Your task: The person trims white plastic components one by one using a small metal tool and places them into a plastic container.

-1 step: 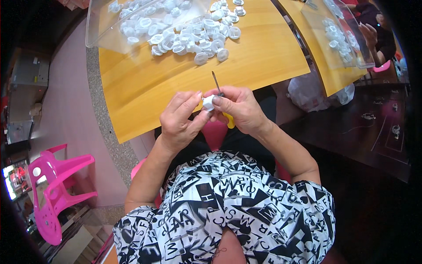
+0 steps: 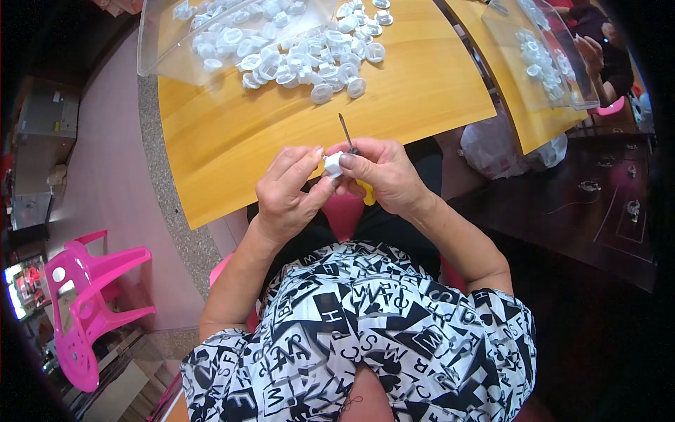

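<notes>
1. Holding a small white cap [image 2: 332,164] between them, the left hand [image 2: 287,193] and right hand [image 2: 383,172] meet just off the near edge of the table [image 2: 232,141], above the person's lap.
2. The left hand is closed around the cap from the left, thumb and forefinger pinching it.
3. The right hand is closed too, gripping a thin tool [image 2: 346,133] and steadying the cap with its fingertips.
4. The tool's long axis runs nearly upright in the picture, leaning a little to the left at the top; its metal tip points away from the person, toward the table.
5. A yellow piece, seemingly the tool's handle end [image 2: 365,191], shows below the right hand, pointing back toward the person.
6. Which way the cap faces cannot be told; the fingers hide most of it.
7. A pile of caps [image 2: 302,60] lies on the far part of the table, well apart from the hands, partly under a clear bin [image 2: 169,42].
8. A pink chair [image 2: 91,309] stands on the floor to the person's left.
9. At the far right another person's hand [image 2: 589,49] is at a second clear tray [image 2: 555,77] with more caps.
</notes>
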